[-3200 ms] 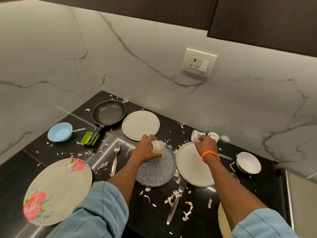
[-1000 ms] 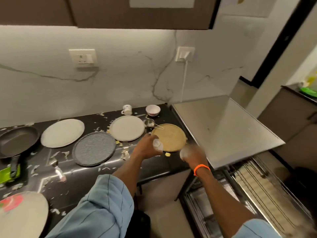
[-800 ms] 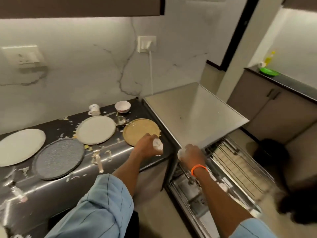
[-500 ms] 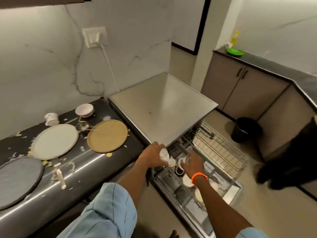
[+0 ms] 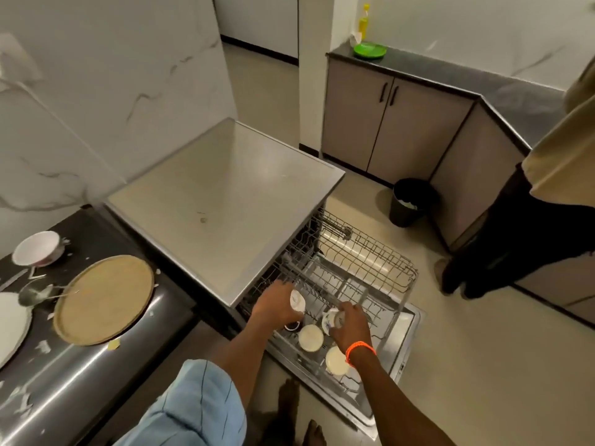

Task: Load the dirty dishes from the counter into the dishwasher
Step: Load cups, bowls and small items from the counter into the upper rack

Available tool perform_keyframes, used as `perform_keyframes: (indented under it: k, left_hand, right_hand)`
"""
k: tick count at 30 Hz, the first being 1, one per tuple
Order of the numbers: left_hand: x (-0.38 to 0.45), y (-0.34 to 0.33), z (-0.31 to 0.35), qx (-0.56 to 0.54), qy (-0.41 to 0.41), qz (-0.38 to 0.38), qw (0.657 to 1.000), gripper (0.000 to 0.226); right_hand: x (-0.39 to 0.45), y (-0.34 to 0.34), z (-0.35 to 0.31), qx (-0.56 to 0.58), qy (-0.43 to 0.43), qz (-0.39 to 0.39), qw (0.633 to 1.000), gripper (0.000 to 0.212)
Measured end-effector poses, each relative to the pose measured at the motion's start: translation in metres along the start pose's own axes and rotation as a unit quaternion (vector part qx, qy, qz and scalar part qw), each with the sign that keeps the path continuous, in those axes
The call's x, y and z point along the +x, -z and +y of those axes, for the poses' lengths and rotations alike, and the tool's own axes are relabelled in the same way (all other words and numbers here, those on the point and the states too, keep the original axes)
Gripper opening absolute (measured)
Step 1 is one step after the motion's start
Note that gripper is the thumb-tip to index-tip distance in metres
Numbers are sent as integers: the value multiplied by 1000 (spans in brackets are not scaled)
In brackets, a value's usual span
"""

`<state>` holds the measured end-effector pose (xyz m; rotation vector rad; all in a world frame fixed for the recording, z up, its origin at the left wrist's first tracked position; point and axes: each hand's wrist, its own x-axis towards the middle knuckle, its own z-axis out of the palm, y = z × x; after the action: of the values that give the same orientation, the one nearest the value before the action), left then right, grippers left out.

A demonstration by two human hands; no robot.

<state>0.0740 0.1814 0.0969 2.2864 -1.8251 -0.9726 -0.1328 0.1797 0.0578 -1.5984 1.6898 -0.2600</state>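
Head view: the left hand (image 5: pixel 277 305) grips a small white ceramic cup (image 5: pixel 297 301) at its three o'clock, over the pulled-out wire dishwasher rack (image 5: pixel 370 252). The right hand (image 5: pixel 349 323) clasps a white blue-patterned cup (image 5: pixel 330 320) at its nine o'clock. Cup print unreadable. Two pale round dishes (image 5: pixel 310 338) sit in the rack, six o'clock of the cups.

White marble walls (image 5: pixel 96 75) stand at the upper left. The floor (image 5: pixel 483 365) is beige. Grey cupboards (image 5: pixel 386 123) and a black bin (image 5: pixel 410 201) sit at the upper right.
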Motion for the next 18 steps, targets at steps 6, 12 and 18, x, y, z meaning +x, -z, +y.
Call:
perform_keyframes:
  k: [6, 12, 18]
  left_hand:
    - [75, -27, -7, -26, 44, -19, 999, 67]
    - [147, -63, -21, -68, 81, -66, 992, 74]
    - [204, -110, -34, 5, 72, -80, 994, 84]
  right_hand:
    - [59, -15, 9, -31, -16, -27, 999, 67]
    - [117, -50, 16, -41, -27, -27, 998, 66]
    - [159, -89, 28, -81, -14, -43, 996, 62]
